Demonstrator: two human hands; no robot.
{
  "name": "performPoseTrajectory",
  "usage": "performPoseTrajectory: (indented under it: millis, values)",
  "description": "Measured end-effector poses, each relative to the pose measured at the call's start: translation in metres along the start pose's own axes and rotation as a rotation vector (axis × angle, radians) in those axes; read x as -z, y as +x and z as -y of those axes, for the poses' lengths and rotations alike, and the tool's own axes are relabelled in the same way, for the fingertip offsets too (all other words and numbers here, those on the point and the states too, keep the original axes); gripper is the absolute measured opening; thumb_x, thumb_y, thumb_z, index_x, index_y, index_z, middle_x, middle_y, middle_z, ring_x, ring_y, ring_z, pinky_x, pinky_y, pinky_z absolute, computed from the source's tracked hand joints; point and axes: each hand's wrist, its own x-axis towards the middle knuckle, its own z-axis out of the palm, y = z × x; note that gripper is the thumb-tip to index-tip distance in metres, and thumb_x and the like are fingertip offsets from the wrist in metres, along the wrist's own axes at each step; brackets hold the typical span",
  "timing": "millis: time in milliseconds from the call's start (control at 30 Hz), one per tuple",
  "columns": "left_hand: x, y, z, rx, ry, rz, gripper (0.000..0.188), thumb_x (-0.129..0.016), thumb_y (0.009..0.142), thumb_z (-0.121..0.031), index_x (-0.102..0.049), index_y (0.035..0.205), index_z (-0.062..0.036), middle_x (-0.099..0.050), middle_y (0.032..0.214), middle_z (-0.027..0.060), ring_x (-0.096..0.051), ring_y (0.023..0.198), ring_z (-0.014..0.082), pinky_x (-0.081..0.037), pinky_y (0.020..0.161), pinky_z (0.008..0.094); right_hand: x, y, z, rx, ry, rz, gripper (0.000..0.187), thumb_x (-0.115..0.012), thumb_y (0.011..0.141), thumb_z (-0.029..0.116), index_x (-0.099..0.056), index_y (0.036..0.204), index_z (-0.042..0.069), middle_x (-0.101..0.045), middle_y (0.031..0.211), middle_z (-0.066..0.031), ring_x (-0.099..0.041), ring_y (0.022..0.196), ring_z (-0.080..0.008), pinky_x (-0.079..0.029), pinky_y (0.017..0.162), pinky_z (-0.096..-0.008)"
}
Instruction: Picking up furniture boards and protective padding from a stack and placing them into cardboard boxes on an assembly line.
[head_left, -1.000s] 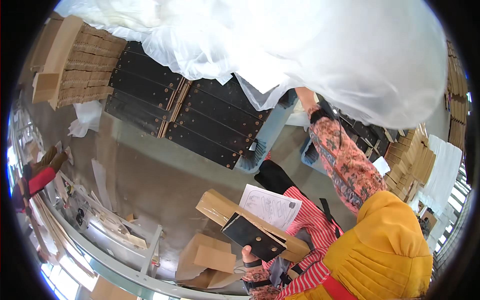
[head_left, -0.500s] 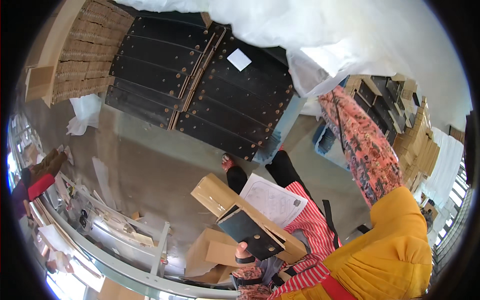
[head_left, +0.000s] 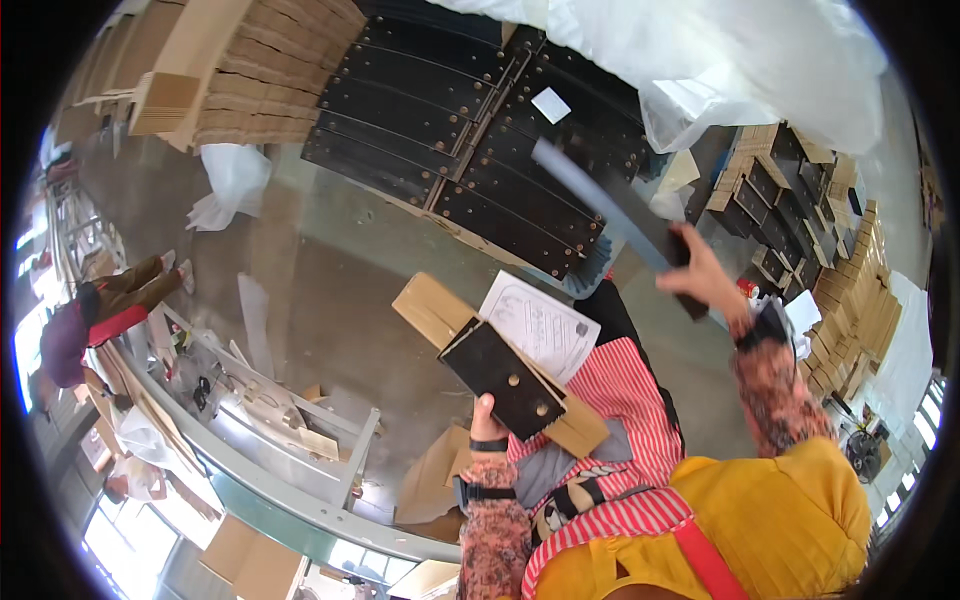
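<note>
Gripping a long dark strip (head_left: 610, 215) that slants up-left, the right hand (head_left: 700, 275) stays closed above the cardboard box (head_left: 440, 315); the left hand (head_left: 487, 420) clasps a black riveted panel (head_left: 503, 378) on it.

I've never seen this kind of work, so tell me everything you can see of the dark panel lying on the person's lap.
The dark panel is a flat, roughly square black board with a few small pale studs or holes on its face. It looks rigid, perhaps wood or coated board. It lies tilted on a long brown cardboard box across the lap, beside a printed paper sheet. The left hand grips its near edge from below.
</note>
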Motion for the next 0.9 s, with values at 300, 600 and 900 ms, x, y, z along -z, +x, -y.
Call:
performPoseTrajectory:
  millis: [300,600,900]
  values:
    - [-0.13,-0.016,-0.041,-0.127,0.149,0.304,0.087,-0.059,0.089,-0.066,-0.037,0.15,-0.0083,-0.047,0.149,0.0138,-0.048,0.134,0.032,-0.04,0.111,0.0522,-0.03,-0.177,0.229,0.396,-0.332,-0.055,0.103,-0.083,0.066,0.037,-0.033,0.147,-0.002,-0.05,0.111,-0.0237,-0.053,0.103,-0.0395,-0.047,0.09,-0.0445]
    - [-0.159,-0.03,-0.024,-0.403,-0.014,0.575,0.094,-0.041,0.09,-0.078,-0.028,0.155,-0.0103,-0.037,0.156,0.0109,-0.035,0.141,0.0328,-0.032,0.117,0.0516,0.052,-0.199,0.236,0.733,-0.192,0.024,0.057,-0.072,0.089,0.034,-0.055,0.133,0.002,-0.059,0.117,-0.02,-0.061,0.105,-0.0339,-0.052,0.091,-0.0409]
    - [-0.161,-0.069,0.013,-0.625,-0.035,0.12,0.093,-0.036,0.091,-0.079,-0.032,0.153,-0.0101,-0.04,0.154,0.0105,-0.039,0.138,0.0307,-0.033,0.115,0.0489,0.298,0.069,0.169,0.708,-0.552,-0.775,0.022,-0.066,0.088,0.015,-0.069,0.096,-0.005,-0.07,0.091,-0.021,-0.069,0.087,-0.0353,-0.055,0.079,-0.0405]
